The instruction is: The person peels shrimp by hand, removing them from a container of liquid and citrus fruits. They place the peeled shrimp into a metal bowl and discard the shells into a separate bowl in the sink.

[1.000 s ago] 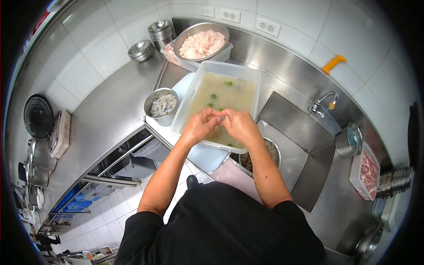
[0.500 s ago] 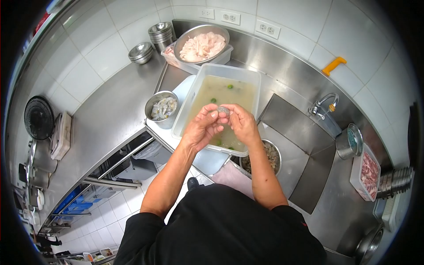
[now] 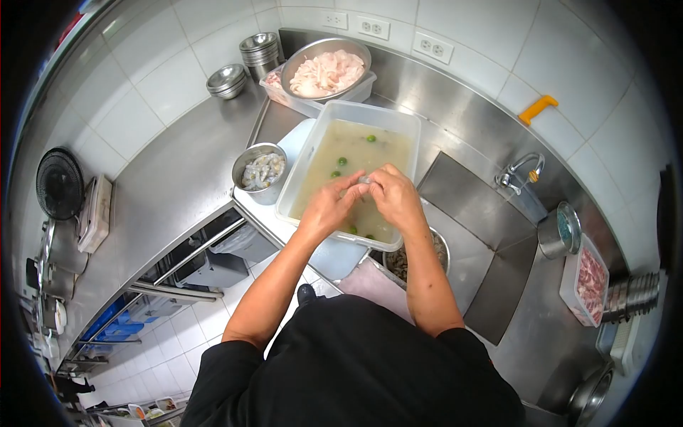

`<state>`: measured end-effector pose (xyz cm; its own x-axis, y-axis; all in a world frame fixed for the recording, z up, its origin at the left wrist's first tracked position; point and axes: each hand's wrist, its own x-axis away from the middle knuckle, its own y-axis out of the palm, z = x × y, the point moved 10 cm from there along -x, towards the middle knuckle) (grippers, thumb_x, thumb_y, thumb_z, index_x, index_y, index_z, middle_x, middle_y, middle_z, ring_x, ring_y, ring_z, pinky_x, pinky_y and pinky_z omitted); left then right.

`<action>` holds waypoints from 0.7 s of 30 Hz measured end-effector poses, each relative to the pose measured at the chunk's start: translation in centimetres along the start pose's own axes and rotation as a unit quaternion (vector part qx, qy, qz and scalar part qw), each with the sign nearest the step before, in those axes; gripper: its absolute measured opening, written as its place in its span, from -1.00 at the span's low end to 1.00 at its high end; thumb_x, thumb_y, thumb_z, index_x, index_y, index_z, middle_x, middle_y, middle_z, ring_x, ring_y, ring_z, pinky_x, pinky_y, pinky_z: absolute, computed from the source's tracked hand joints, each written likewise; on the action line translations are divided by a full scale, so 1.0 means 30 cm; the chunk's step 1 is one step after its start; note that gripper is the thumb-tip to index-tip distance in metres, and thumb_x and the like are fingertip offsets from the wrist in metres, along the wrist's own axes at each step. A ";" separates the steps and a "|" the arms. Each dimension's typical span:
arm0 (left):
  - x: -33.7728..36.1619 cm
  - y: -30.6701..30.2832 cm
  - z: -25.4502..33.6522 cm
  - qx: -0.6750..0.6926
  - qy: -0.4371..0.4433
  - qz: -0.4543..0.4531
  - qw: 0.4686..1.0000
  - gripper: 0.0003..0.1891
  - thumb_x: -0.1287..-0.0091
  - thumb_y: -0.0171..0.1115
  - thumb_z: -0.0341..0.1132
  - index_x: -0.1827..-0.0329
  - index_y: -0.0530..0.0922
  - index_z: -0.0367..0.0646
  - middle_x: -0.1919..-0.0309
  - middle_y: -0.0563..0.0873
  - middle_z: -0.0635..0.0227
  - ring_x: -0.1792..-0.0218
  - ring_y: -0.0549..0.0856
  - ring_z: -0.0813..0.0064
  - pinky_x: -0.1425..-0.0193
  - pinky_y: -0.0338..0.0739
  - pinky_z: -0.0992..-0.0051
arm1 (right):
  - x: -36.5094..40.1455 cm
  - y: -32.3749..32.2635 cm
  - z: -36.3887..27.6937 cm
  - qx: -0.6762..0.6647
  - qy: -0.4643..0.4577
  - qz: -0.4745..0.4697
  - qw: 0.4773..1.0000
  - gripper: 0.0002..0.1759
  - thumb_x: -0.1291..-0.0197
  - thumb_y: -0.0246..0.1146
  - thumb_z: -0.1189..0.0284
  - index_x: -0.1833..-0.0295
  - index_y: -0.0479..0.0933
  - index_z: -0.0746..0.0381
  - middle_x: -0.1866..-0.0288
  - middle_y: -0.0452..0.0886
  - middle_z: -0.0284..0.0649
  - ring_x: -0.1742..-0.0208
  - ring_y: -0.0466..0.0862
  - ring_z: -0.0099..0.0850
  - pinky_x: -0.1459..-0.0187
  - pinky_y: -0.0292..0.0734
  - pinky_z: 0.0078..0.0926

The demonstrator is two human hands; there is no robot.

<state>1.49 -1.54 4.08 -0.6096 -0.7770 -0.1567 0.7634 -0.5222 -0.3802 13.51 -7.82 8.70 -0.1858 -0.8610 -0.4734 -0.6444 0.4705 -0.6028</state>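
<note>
Over a clear plastic tub (image 3: pixel 290 186) of cloudy liquid with several green round fruits, my two hands meet at the fingertips. Pinched between them is a small greyish shrimp (image 3: pixel 364 180), mostly covered by the fingers. My left hand (image 3: pixel 331 205) grips it from the left, and my right hand (image 3: pixel 393 198) from the right. Left of the tub stands a metal pot (image 3: pixel 262 196) with peeled, pale shrimp in it. A metal bowl (image 3: pixel 447 257) of darker shrimp sits partly hidden under my right forearm.
A steel bowl of pale meat (image 3: pixel 327 74) rests on a plastic box behind the tub. To the right are a sink (image 3: pixel 455 235), a faucet (image 3: pixel 523 171) and a tray of red meat (image 3: pixel 590 281). Stacked metal bowls (image 3: pixel 260 51) stand at the back left.
Both hands have turned their palms down and lowered slightly, still meeting at the shrimp, which now shows less. The green fruits in the liquid have shifted a little.
</note>
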 end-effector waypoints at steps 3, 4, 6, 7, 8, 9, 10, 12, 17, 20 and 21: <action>-0.001 -0.038 0.038 0.008 0.003 0.022 1.000 -0.67 -0.47 0.28 -0.15 -0.13 0.69 -0.18 0.17 0.71 0.39 0.17 0.67 0.62 0.12 0.54 0.61 | -0.003 0.009 -0.009 -0.023 0.001 -0.007 1.000 -0.88 -0.24 0.25 0.44 0.19 0.60 0.26 0.25 0.63 -0.06 0.23 0.65 0.01 0.18 0.53 -0.11; -0.002 -0.038 0.034 0.028 -0.023 0.013 0.999 -0.68 -0.47 0.29 -0.15 -0.08 0.68 -0.19 0.23 0.70 0.41 0.22 0.67 0.63 0.18 0.53 0.61 | -0.002 0.021 0.002 -0.026 0.028 -0.030 0.999 -0.87 -0.25 0.25 0.42 0.20 0.60 0.27 0.29 0.63 -0.05 0.25 0.65 0.00 0.20 0.53 -0.12; -0.001 -0.034 0.006 0.092 -0.075 -0.005 0.993 -0.71 -0.46 0.30 -0.14 0.01 0.66 -0.20 0.33 0.69 0.44 0.31 0.64 0.67 0.28 0.50 0.62 | 0.007 0.047 0.013 -0.056 0.071 -0.072 0.993 -0.83 -0.29 0.25 0.39 0.23 0.59 0.29 0.36 0.63 -0.04 0.31 0.63 -0.01 0.23 0.51 -0.14; -0.002 -0.030 -0.009 0.136 -0.099 -0.014 0.986 -0.73 -0.46 0.30 -0.15 0.06 0.65 -0.19 0.36 0.69 0.46 0.35 0.63 0.68 0.32 0.48 0.63 | 0.012 0.060 0.015 -0.083 0.087 -0.090 0.989 -0.81 -0.30 0.25 0.38 0.25 0.58 0.31 0.39 0.62 -0.03 0.34 0.62 -0.01 0.24 0.51 -0.15; 0.000 -0.022 -0.024 0.180 -0.122 -0.024 0.976 -0.74 -0.45 0.31 -0.15 0.10 0.63 -0.19 0.40 0.69 0.48 0.39 0.61 0.70 0.36 0.46 0.63 | 0.018 0.072 0.020 -0.109 0.103 -0.108 0.983 -0.78 -0.32 0.24 0.36 0.26 0.57 0.32 0.42 0.61 -0.02 0.36 0.61 -0.02 0.26 0.50 -0.16; 0.001 -0.017 -0.026 0.204 -0.126 -0.028 0.970 -0.76 -0.45 0.30 -0.16 0.11 0.61 -0.17 0.40 0.68 0.49 0.40 0.61 0.71 0.37 0.46 0.62 | 0.023 0.083 0.018 -0.110 0.096 -0.122 0.982 -0.77 -0.33 0.25 0.35 0.28 0.56 0.31 0.45 0.59 -0.07 0.40 0.59 -0.14 0.30 0.48 -0.22; 0.003 -0.010 -0.028 0.228 -0.130 -0.033 0.965 -0.77 -0.46 0.30 -0.17 0.12 0.60 -0.16 0.40 0.67 0.50 0.40 0.60 0.71 0.37 0.46 0.62 | 0.030 0.094 0.018 -0.112 0.088 -0.136 0.980 -0.76 -0.34 0.25 0.34 0.30 0.56 0.31 0.49 0.57 -0.13 0.44 0.58 -0.26 0.34 0.46 -0.27; 0.003 0.000 -0.043 0.281 -0.142 -0.044 0.948 -0.79 -0.46 0.29 -0.18 0.13 0.58 -0.13 0.40 0.65 0.51 0.41 0.60 0.70 0.38 0.45 0.62 | 0.036 0.095 0.013 -0.104 0.074 -0.140 0.982 -0.73 -0.35 0.26 0.32 0.32 0.56 0.30 0.52 0.55 -0.18 0.49 0.56 -0.38 0.39 0.44 -0.33; 0.008 0.014 -0.041 0.381 -0.156 -0.036 0.910 -0.80 -0.45 0.27 -0.15 0.12 0.57 -0.08 0.39 0.60 0.58 0.42 0.59 0.69 0.41 0.37 0.65 | 0.042 0.039 -0.047 -0.050 -0.002 -0.093 0.994 -0.68 -0.37 0.25 0.28 0.35 0.53 0.31 0.51 0.54 -0.17 0.48 0.53 -0.38 0.38 0.42 -0.34; -0.001 -0.016 -0.049 0.435 -0.161 0.018 0.886 -0.78 -0.44 0.30 -0.16 0.05 0.57 -0.10 0.34 0.63 0.56 0.41 0.60 0.67 0.40 0.40 0.63 | 0.071 -0.034 -0.059 -0.034 0.035 -0.078 0.996 -0.74 -0.35 0.26 0.33 0.26 0.56 0.34 0.30 0.62 0.06 0.29 0.65 -0.04 0.23 0.50 -0.19; -0.009 -0.042 -0.051 0.407 -0.150 0.031 0.901 -0.77 -0.43 0.31 -0.16 0.02 0.57 -0.10 0.33 0.65 0.55 0.40 0.61 0.66 0.40 0.41 0.62 | 0.090 -0.073 -0.039 -0.047 0.048 -0.040 0.997 -0.77 -0.34 0.26 0.35 0.20 0.58 0.33 0.29 0.64 0.05 0.27 0.66 -0.05 0.21 0.52 -0.20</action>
<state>0.35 -0.12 3.20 -0.5691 -0.8095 0.1443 0.7718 -0.4654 0.4333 13.56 -11.39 9.49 -0.1985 -0.9118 -0.3594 -0.7258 0.3832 -0.5713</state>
